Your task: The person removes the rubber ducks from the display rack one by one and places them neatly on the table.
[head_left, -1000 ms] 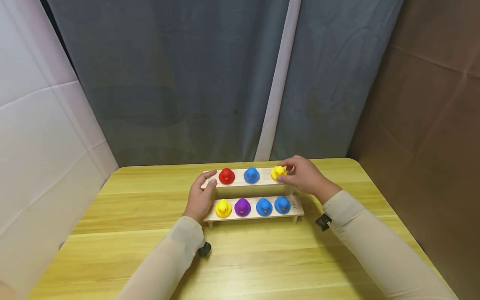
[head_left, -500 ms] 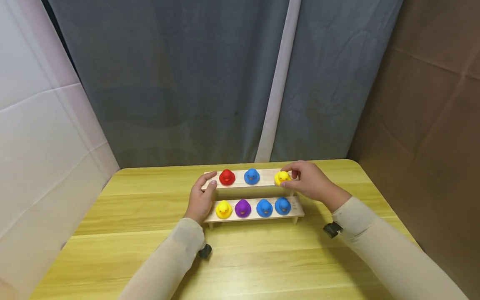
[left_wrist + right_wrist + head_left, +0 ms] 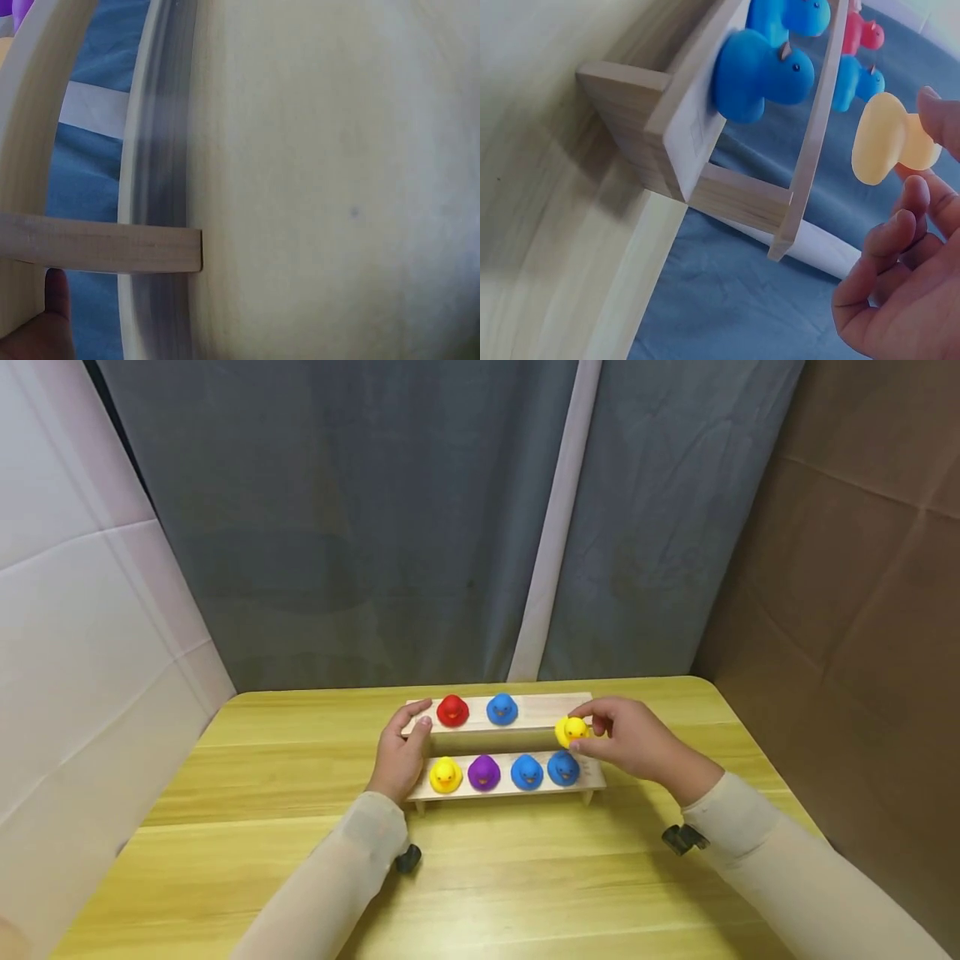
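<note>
Pinching a yellow duck (image 3: pixel 572 732) between thumb and fingertips, the right grip (image 3: pixel 632 740) near the upper wooden shelf (image 3: pixel 546 710).

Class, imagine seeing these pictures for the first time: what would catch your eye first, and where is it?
Probably the held yellow duck, pinched in the right hand, clear of the upper shelf near its right end. Next comes the lower shelf: another yellow duck, a purple duck and two blue ducks, left to right.

Ducks (image 3: pixel 483 773) on rack (image 3: pixel 542 711) — rack on table (image 3: pixel 495 885)
</note>
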A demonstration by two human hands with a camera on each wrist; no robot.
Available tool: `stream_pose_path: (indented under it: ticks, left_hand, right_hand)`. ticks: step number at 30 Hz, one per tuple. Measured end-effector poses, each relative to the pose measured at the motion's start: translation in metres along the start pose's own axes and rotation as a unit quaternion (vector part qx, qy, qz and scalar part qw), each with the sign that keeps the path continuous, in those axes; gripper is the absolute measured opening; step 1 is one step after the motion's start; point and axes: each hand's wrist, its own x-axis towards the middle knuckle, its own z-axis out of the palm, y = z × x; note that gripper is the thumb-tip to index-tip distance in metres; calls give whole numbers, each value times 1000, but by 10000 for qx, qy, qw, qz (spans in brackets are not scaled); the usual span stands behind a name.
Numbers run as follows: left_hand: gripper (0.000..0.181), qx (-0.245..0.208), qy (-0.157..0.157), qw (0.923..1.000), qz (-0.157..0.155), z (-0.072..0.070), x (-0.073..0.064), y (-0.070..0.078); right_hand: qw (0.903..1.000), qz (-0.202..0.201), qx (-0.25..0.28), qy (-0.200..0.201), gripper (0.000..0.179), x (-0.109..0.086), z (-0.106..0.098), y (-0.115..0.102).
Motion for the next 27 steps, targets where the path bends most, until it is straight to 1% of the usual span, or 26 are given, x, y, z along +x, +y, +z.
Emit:
stream_pose_path:
  ticks: [4, 12, 19, 27]
  left_hand:
    - [36, 42, 12, 10000, -23, 1, 1, 0]
    - [36, 91, -7, 9999, -42, 1, 3, -1]
    - [36, 48, -6, 10000, 54, 0, 3, 0]
    - [36, 49, 9, 10000, 52, 0, 1, 1]
  right_hand:
    - [10000, -1, 39, -55, 36, -9, 3, 1]
    - [9997, -156, 139, -86, 37, -27, 8, 6]
    - [9991, -332, 248, -123, 36, -40, 13, 5]
    - [9983, -158, 487, -293, 36, -47, 19, 8]
